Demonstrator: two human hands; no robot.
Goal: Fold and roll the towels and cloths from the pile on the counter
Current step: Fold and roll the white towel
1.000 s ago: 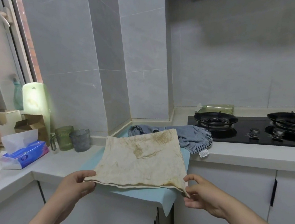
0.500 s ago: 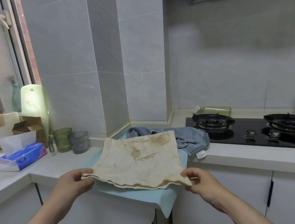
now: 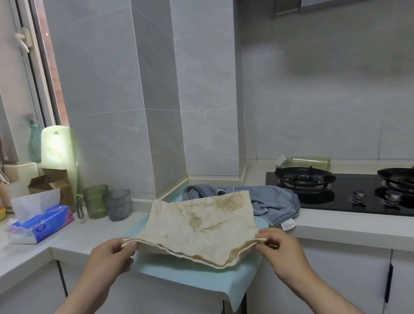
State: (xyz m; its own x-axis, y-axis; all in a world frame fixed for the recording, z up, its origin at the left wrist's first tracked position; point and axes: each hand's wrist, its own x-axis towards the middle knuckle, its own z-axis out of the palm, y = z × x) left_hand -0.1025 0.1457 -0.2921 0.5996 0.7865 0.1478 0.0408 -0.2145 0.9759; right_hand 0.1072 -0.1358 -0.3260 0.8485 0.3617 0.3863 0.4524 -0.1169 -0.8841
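Pinching the stained cream cloth (image 3: 201, 229) at its two near corners: left hand (image 3: 110, 257) on the left corner, right hand (image 3: 280, 247) on the right, thumbs on top, both layers apparently caught. Held doubled, near edge lifted just off the front of the counter (image 3: 95, 235), sagging mid-span, far part lying on the pale blue sheet (image 3: 198, 279). Likely faults: losing the lower layer from one pinch under uneven pull, so skewing the fold; dragging the pale blue sheet forward, given its loose overhang at the counter corner. Open air below and toward the body, so room to lift or draw back. To the left, a stretch of counter, then tissue pack (image 3: 43, 224), green cup (image 3: 95, 201) and grey cup (image 3: 117, 204), all well apart from the cloth. Beyond the far right corner, overlapping in view, blue striped towel (image 3: 276, 201); contact not certain, could snag and travel along. Further right, gas hob (image 3: 340, 200) just beside that towel; best avoided in any wide swing.
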